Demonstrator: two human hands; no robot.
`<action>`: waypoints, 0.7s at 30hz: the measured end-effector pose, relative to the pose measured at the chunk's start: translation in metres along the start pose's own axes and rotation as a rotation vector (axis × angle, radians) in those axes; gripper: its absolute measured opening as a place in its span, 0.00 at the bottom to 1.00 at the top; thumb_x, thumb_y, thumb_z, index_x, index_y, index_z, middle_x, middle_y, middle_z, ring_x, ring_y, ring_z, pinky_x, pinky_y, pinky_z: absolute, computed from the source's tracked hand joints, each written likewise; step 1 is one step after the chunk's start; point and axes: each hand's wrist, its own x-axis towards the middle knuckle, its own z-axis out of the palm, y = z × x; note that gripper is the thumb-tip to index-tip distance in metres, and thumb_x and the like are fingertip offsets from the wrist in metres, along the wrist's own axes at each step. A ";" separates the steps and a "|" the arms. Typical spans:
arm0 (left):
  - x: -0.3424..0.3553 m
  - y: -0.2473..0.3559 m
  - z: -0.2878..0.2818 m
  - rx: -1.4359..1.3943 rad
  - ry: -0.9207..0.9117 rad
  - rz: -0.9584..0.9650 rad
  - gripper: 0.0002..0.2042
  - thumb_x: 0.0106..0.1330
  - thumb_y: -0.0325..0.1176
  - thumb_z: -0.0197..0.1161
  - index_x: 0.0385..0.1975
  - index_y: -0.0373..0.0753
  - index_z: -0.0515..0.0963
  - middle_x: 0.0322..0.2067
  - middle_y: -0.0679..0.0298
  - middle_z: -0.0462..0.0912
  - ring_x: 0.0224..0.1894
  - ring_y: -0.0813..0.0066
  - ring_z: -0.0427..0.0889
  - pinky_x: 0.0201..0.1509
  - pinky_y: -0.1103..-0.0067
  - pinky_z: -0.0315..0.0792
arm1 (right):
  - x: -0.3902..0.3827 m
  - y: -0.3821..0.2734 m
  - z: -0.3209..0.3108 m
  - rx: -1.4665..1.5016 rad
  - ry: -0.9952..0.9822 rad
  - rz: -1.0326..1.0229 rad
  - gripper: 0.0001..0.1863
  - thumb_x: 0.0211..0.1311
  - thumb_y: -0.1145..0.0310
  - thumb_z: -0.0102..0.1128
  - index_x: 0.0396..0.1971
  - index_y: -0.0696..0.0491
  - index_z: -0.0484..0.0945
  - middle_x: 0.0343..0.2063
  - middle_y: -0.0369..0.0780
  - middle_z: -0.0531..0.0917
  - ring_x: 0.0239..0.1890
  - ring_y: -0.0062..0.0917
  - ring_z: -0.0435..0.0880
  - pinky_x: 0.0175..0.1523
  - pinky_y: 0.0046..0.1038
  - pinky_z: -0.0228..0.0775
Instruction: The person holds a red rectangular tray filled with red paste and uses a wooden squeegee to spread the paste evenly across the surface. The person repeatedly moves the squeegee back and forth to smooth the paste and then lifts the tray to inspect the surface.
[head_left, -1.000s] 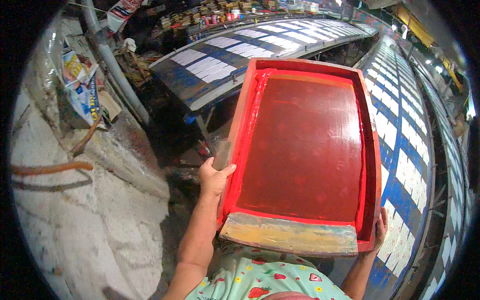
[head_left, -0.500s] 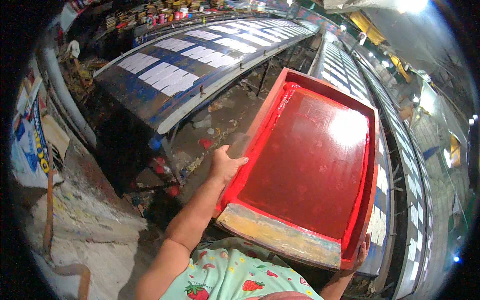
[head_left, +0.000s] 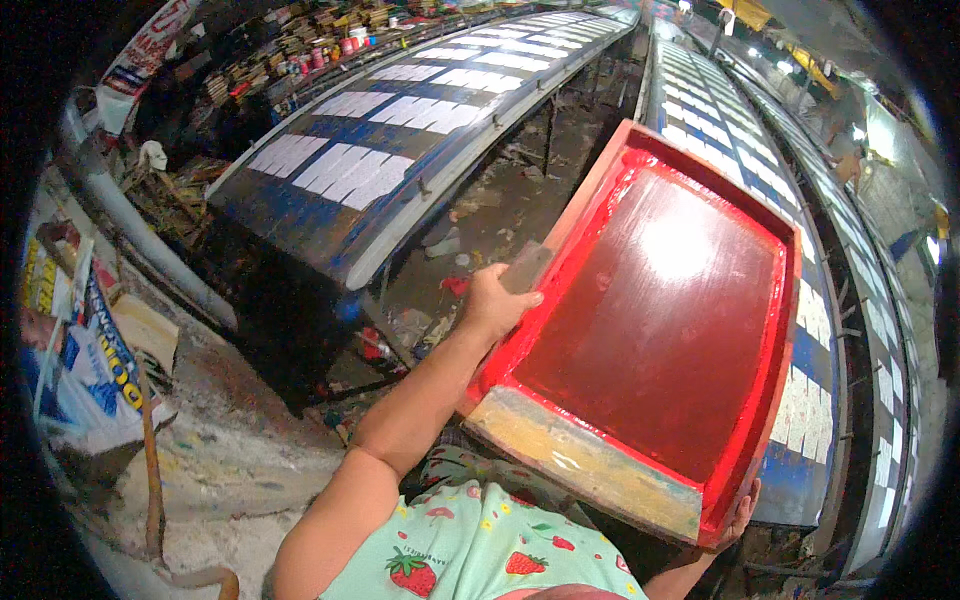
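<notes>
A red-stained screen printing frame (head_left: 650, 325) is held tilted in front of my body. Wet red ink lines its inner edges, and its mesh is dark red and shiny. My left hand (head_left: 497, 303) is closed on the left rim, the thumb over the top edge beside a grey-brown piece (head_left: 530, 265) on that side. At the near right corner my right hand (head_left: 738, 515) grips the frame; most of its fingers are hidden beneath. A worn yellowish strip (head_left: 590, 462) covers the frame's near end.
A long printing table (head_left: 300, 215) with rows of white pieces (head_left: 352, 176) runs away on the left. Another such table (head_left: 800, 400) passes under and right of the frame. Littered floor (head_left: 450, 240) lies between them. Paint containers (head_left: 345, 45) stand at the far left.
The frame and both hands sit farther right in the picture, and the tables have shifted right too as the view turned. Both hands keep their hold.
</notes>
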 end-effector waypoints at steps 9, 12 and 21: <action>0.103 -0.081 -0.061 -0.148 -0.005 -0.106 0.25 0.54 0.30 0.88 0.52 0.29 0.89 0.46 0.54 0.95 0.46 0.67 0.93 0.55 0.69 0.85 | 0.033 0.025 0.155 -0.036 -0.028 0.027 0.33 0.84 0.63 0.54 0.83 0.55 0.63 0.77 0.51 0.75 0.75 0.47 0.79 0.80 0.54 0.71; 0.153 -0.098 -0.119 -0.147 0.037 -0.091 0.21 0.57 0.27 0.86 0.50 0.31 0.89 0.44 0.59 0.95 0.44 0.71 0.91 0.53 0.70 0.84 | 0.052 0.065 0.234 -0.039 -0.060 0.021 0.34 0.83 0.62 0.56 0.82 0.55 0.63 0.77 0.52 0.74 0.75 0.47 0.79 0.80 0.55 0.71; 0.243 -0.145 -0.326 -0.185 0.263 -0.116 0.21 0.57 0.25 0.85 0.51 0.33 0.89 0.45 0.61 0.94 0.44 0.71 0.92 0.55 0.70 0.85 | 0.108 0.175 0.454 0.012 -0.258 0.141 0.31 0.83 0.64 0.57 0.79 0.59 0.67 0.71 0.54 0.81 0.71 0.48 0.83 0.78 0.55 0.75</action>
